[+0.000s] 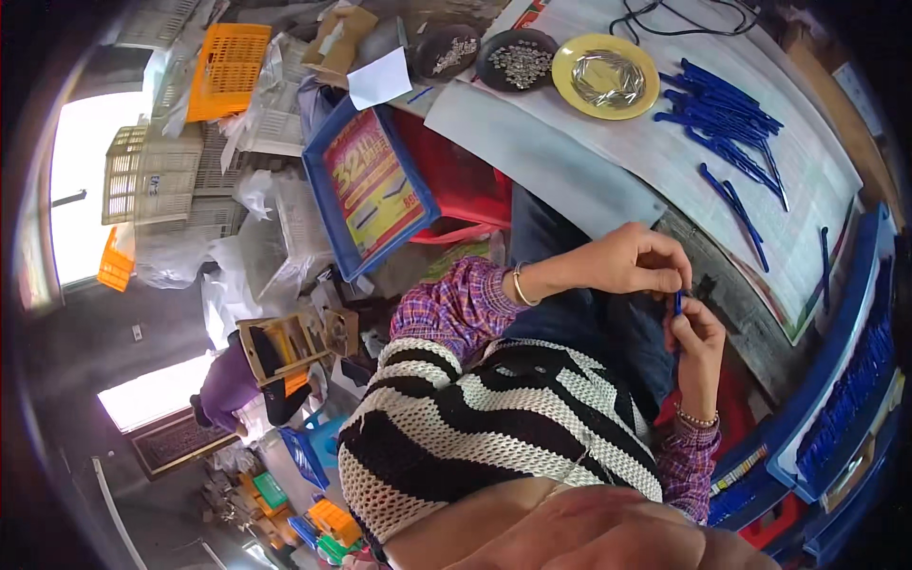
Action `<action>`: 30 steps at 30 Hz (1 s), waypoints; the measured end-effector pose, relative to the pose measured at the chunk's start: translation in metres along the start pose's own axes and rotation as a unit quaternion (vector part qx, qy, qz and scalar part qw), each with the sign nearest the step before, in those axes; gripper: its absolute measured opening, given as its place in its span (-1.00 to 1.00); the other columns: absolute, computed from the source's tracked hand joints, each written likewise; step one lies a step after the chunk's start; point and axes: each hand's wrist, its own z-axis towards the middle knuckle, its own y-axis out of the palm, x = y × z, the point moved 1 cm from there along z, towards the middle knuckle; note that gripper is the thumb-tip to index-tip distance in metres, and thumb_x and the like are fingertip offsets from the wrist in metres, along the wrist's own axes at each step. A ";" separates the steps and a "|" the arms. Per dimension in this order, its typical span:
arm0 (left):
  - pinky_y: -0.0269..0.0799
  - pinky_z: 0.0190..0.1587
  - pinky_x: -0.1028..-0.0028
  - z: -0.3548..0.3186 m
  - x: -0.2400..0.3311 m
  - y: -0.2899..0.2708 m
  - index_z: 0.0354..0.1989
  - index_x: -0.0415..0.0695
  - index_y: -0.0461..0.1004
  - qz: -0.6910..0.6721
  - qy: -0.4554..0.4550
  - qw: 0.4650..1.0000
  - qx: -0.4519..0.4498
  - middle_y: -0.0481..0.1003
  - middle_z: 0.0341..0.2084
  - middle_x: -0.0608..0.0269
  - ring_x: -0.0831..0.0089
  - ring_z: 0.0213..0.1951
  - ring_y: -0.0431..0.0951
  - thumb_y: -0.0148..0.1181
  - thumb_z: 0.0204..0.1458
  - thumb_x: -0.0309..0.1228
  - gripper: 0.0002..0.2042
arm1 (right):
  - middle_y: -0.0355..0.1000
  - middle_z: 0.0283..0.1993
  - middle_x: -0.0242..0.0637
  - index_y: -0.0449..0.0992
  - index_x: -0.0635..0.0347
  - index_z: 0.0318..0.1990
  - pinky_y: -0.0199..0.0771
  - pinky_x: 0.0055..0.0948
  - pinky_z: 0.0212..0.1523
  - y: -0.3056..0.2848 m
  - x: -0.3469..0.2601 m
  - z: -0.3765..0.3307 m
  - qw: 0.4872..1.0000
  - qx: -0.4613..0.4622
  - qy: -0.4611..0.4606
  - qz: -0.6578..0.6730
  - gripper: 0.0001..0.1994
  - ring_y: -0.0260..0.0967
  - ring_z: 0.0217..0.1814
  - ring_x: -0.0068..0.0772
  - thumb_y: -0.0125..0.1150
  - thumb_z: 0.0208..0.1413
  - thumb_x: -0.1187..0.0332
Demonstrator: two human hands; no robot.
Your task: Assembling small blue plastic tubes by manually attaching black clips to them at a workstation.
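My left hand [632, 261], with a bangle at the wrist, and my right hand [698, 342], with a bead bracelet, meet over my lap. Together they pinch a small blue pen part [678, 302] between the fingertips. A heap of long blue pen parts [722, 123] lies on the paper-covered table [570, 152] beyond my hands. Next to it stand a yellow dish [605, 76] of thin metal pieces and two black dishes [518, 62] of small metal bits.
Blue trays [845, 399] filled with blue pens line the right side. A blue tray with a red sheet [370, 185] leans at the left, near an orange crate [228, 71] and white crates. A person in purple [228, 380] bends further off.
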 end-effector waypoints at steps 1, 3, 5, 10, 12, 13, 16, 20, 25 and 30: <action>0.36 -0.34 0.66 -0.003 0.002 -0.002 -0.28 -0.23 0.48 0.006 0.000 1.000 0.005 0.48 -0.46 0.40 0.70 -0.39 0.44 0.16 0.05 -0.46 -0.88 | 0.39 -0.45 -0.40 0.48 0.31 -0.23 0.15 -0.64 -0.58 0.002 -0.002 0.000 1.000 -0.003 -0.002 -0.003 -0.81 0.20 -0.57 -0.66 0.21 0.05 0.38; 0.37 -0.34 0.65 -0.006 0.006 -0.006 -0.27 -0.24 0.48 0.012 0.002 1.000 0.008 0.49 -0.45 0.38 0.69 -0.39 0.46 0.17 0.03 -0.48 -0.87 | 0.39 -0.44 -0.40 0.48 0.31 -0.22 0.15 -0.64 -0.57 0.004 -0.004 0.001 1.000 -0.017 0.001 -0.005 -0.80 0.21 -0.57 -0.66 0.21 0.06 0.37; 0.40 -0.32 0.63 -0.009 0.016 -0.016 -0.26 -0.25 0.48 0.072 0.009 0.997 0.013 0.51 -0.43 0.33 0.64 -0.37 0.49 0.15 0.02 -0.52 -0.88 | 0.39 -0.43 -0.39 0.48 0.32 -0.22 0.15 -0.64 -0.57 0.002 -0.004 -0.001 1.000 -0.018 0.002 -0.009 -0.80 0.20 -0.56 -0.66 0.21 0.06 0.37; 0.43 -0.24 0.53 -0.027 0.052 -0.110 -0.27 -0.26 0.49 0.290 0.077 0.930 0.214 0.53 -0.41 0.29 0.57 -0.34 0.51 0.13 -0.03 -0.53 -0.85 | 0.33 -0.50 -0.44 0.45 0.30 -0.23 0.10 -0.68 -0.57 0.007 -0.005 -0.002 0.999 -0.007 0.002 -0.034 -0.79 0.18 -0.58 -0.69 0.18 0.06 0.34; 0.42 -0.23 0.53 -0.033 0.076 -0.168 -0.24 -0.17 0.51 0.465 0.101 0.826 0.302 0.55 -0.38 0.22 0.50 -0.34 0.54 0.16 -0.09 -0.51 -0.80 | 0.33 -0.50 -0.44 0.45 0.31 -0.22 0.11 -0.68 -0.57 0.009 -0.004 -0.001 0.998 -0.001 0.015 -0.053 -0.80 0.18 -0.57 -0.69 0.17 0.06 0.36; 0.43 -0.23 0.52 -0.039 0.085 -0.199 -0.24 -0.15 0.52 0.521 0.092 0.772 0.353 0.54 -0.37 0.19 0.44 -0.33 0.55 0.16 -0.12 -0.51 -0.79 | 0.33 -0.50 -0.44 0.45 0.31 -0.22 0.11 -0.68 -0.57 0.010 -0.004 0.001 0.998 -0.002 0.014 -0.054 -0.80 0.18 -0.57 -0.69 0.17 0.06 0.36; 0.43 -0.22 0.53 -0.068 0.093 -0.290 -0.19 -0.11 0.51 0.575 0.024 0.702 0.419 0.55 -0.36 0.15 0.42 -0.32 0.56 0.19 -0.13 -0.51 -0.74 | 0.34 -0.50 -0.45 0.45 0.32 -0.22 0.12 -0.69 -0.57 0.021 -0.002 0.005 0.998 -0.021 0.037 -0.046 -0.81 0.18 -0.57 -0.70 0.15 0.07 0.37; 0.44 -0.23 0.39 -0.066 0.080 -0.322 -0.18 -0.09 0.52 0.678 -0.009 0.611 0.410 0.53 -0.31 0.11 0.29 -0.34 0.55 0.22 -0.18 -0.43 -0.70 | 0.35 -0.48 -0.44 0.45 0.33 -0.22 0.13 -0.69 -0.56 0.029 -0.004 0.008 0.996 -0.022 0.059 -0.060 -0.82 0.19 -0.55 -0.71 0.14 0.08 0.39; 0.43 -0.27 0.40 -0.061 0.071 -0.320 -0.29 -0.10 0.55 0.647 -0.006 0.625 0.438 0.53 -0.40 0.11 0.29 -0.38 0.55 0.21 -0.16 -0.42 -0.79 | 0.37 -0.47 -0.43 0.45 0.34 -0.21 0.15 -0.70 -0.55 0.031 -0.004 0.012 0.995 -0.002 0.073 -0.070 -0.81 0.20 -0.55 -0.71 0.13 0.08 0.40; 0.44 -0.29 0.44 -0.070 0.069 -0.327 -0.36 -0.08 0.56 0.661 0.014 0.598 0.453 0.55 -0.46 0.15 0.35 -0.39 0.57 0.18 -0.12 -0.41 -0.87 | 0.38 -0.46 -0.41 0.46 0.34 -0.21 0.17 -0.69 -0.54 0.037 -0.004 0.016 0.991 -0.036 0.093 -0.090 -0.83 0.21 -0.53 -0.71 0.12 0.08 0.42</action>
